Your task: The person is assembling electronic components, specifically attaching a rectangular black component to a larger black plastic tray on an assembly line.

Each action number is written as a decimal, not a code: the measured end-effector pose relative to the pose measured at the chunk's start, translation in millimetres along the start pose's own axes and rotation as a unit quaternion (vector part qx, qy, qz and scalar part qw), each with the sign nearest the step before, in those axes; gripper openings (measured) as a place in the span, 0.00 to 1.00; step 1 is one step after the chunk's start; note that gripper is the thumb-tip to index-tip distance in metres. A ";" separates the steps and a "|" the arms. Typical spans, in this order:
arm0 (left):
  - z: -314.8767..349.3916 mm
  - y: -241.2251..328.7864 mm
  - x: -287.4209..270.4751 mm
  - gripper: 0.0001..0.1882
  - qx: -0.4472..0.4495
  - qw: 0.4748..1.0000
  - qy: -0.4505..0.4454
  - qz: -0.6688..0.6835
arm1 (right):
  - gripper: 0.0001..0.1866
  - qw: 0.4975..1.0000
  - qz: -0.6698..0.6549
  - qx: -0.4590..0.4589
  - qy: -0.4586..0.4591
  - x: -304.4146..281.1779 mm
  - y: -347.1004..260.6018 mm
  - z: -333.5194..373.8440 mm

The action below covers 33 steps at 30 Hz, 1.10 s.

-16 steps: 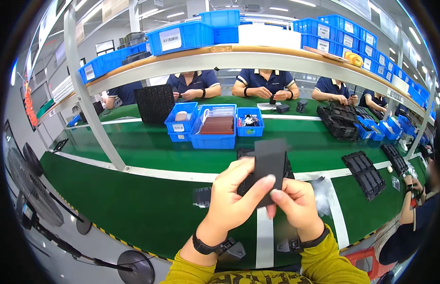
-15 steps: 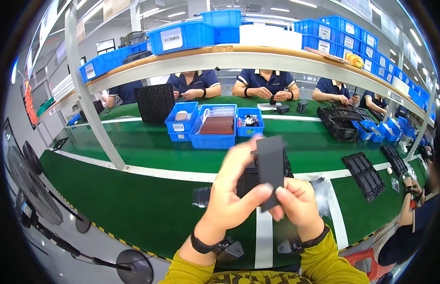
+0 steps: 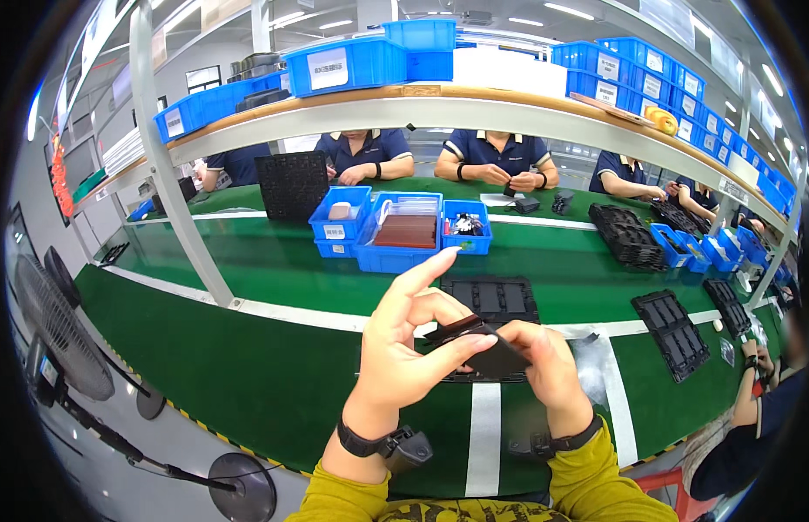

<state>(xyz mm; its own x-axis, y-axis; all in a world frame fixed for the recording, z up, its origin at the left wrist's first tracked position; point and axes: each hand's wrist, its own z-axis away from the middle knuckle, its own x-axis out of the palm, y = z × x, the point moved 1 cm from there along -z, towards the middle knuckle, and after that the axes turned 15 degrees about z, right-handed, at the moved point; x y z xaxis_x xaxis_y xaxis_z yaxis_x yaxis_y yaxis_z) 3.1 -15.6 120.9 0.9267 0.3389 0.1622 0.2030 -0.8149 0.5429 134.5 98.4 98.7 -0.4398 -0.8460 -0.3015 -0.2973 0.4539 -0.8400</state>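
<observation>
Both of my hands are raised above the green bench. Between them is a flat black rectangular plate [image 3: 500,355], tilted, with a thin dark edge piece showing beside it. My left hand [image 3: 409,335] pinches its left end between thumb and bent fingers, the index finger stretched upward. At the other end, my right hand [image 3: 548,365] grips it with fingers curled around the edge. Partly hidden behind the hands lies a black compartmented tray [image 3: 500,297]. What the thin edge piece is, I cannot make out.
Blue bins [image 3: 396,259] stand beyond the hands, one with brown flat pieces. Black trays [image 3: 670,335] lie at the right. A metal shelf beam [image 3: 404,113] crosses above the bench. Co-workers [image 3: 498,165] sit opposite, another person [image 3: 752,418] at right. A fan [image 3: 65,322] stands left.
The black plate has gone from upright, its broad face showing, to tilted nearly edge-on and slightly lower. My left index finger now points up, and more of the tray behind shows.
</observation>
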 end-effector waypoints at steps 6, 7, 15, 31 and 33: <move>4.1 -2.5 24.7 0.19 -0.159 0.967 0.132 0.148 | 0.05 0.948 0.239 -0.147 0.149 6.9 -12.0 6.3; 3.3 -1.4 25.2 0.14 -0.193 0.951 0.133 0.200 | 0.05 0.954 0.211 -0.144 0.156 8.5 -10.8 5.2; 1.6 1.0 22.7 0.16 -0.274 0.930 0.112 0.217 | 0.06 0.977 0.127 -0.069 0.158 13.9 2.5 8.8; 4.9 -15.3 27.4 0.13 -0.044 0.991 -0.047 -0.120 | 0.07 0.903 0.295 -0.173 0.260 -12.8 6.0 0.6; 4.6 -12.7 26.9 0.12 -0.084 0.977 -0.040 -0.190 | 0.06 0.881 0.340 -0.160 0.288 -20.6 1.2 0.4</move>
<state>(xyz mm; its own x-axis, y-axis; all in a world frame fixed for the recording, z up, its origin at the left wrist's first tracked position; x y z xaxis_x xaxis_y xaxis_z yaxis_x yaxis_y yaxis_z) 26.8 1.8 114.6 0.8174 0.5589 -0.1398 0.4896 -0.5460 0.6798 143.5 116.3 103.7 -0.9379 -0.1082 -0.3296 0.0175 0.9341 -0.3565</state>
